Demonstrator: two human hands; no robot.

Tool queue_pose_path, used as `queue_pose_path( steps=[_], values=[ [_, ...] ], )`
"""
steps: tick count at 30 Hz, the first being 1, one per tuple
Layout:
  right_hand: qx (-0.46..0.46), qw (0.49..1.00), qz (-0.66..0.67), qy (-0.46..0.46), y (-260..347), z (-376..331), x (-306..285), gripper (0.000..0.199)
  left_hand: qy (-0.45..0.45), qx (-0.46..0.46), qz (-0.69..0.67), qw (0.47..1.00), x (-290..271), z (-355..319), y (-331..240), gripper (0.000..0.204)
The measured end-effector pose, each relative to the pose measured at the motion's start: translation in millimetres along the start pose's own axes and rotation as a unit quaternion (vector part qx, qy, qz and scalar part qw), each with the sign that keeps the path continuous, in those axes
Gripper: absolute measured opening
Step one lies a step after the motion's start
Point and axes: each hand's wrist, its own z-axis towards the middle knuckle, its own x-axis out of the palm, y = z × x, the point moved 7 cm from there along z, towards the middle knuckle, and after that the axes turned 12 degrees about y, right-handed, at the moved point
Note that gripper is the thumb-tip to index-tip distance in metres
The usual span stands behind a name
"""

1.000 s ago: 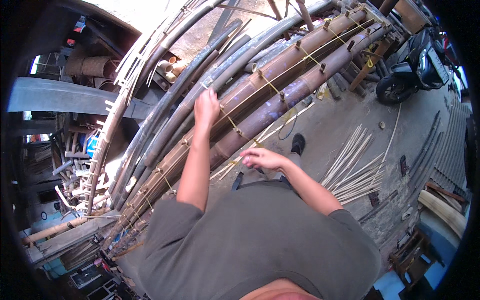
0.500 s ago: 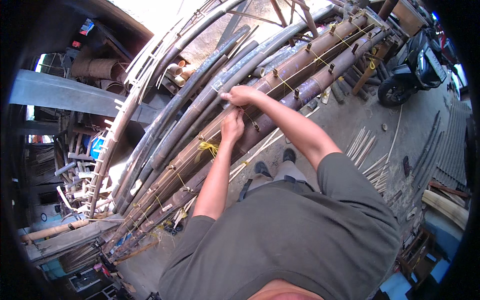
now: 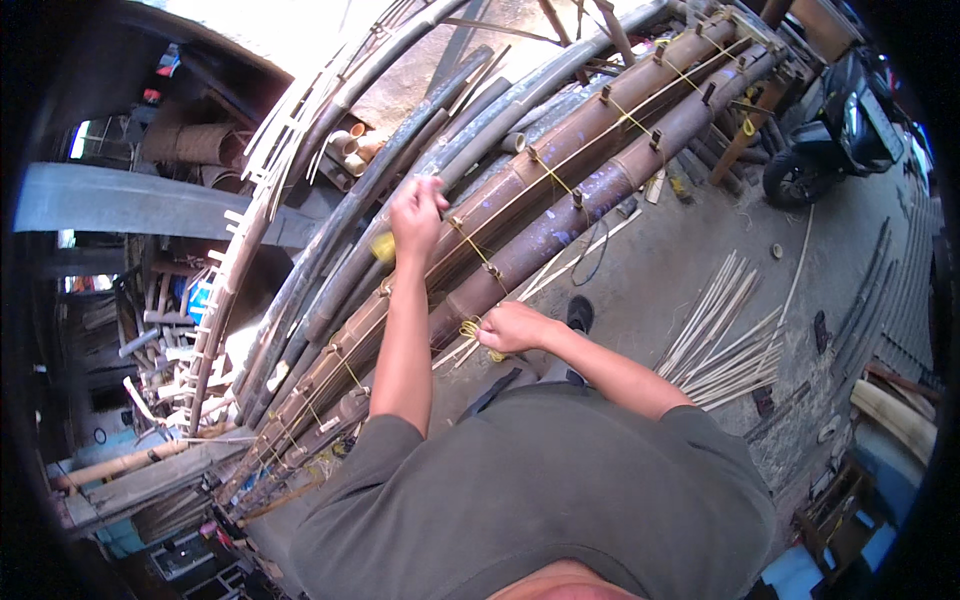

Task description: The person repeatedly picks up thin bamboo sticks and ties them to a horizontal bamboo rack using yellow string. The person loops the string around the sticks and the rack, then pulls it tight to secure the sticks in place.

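Note:
Two long brown bamboo poles run diagonally side by side, the upper pole [image 3: 500,205] and the lower pole [image 3: 610,180]. Short pegs stand out of both, and yellow cord [image 3: 470,240] crosses between them from peg to peg. My left hand [image 3: 415,218] is raised over the upper pole with its fingers curled in; what they hold is not clear. Beside its wrist hangs a blurred yellow bundle [image 3: 382,247]. Lower and nearer my body, my right hand [image 3: 515,328] is closed on a small hank of yellow cord [image 3: 470,328] in front of the lower pole.
Behind the poles lie dark curved bamboo poles [image 3: 385,160] and a curved frame with pale slats [image 3: 235,270]. Thin bamboo strips [image 3: 720,330] are spread over the floor at right. A motorcycle [image 3: 835,140] stands at far right, and cut bamboo tubes [image 3: 355,150] sit at the back.
My hands have parted from over the upper pole. My left hand has gone up and left; my right hand has come down toward my body with yellow cord in it.

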Motion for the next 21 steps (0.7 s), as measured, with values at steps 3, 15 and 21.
queue_pose_path(
  steps=[3,15,21],
  values=[
    [0.006,0.993,-0.115,0.022,4,8,19,0.023,-0.082,0.048,0.240,0.966,-17,31,77,0.029],
    [0.009,0.585,0.802,-0.121,46,36,141,0.028,0.070,-0.065,0.314,0.945,-129,-129,83,0.028],
    [-0.162,0.777,0.453,-0.406,164,119,65,0.033,0.064,0.048,0.220,0.972,-104,-182,146,0.030]
  ],
)
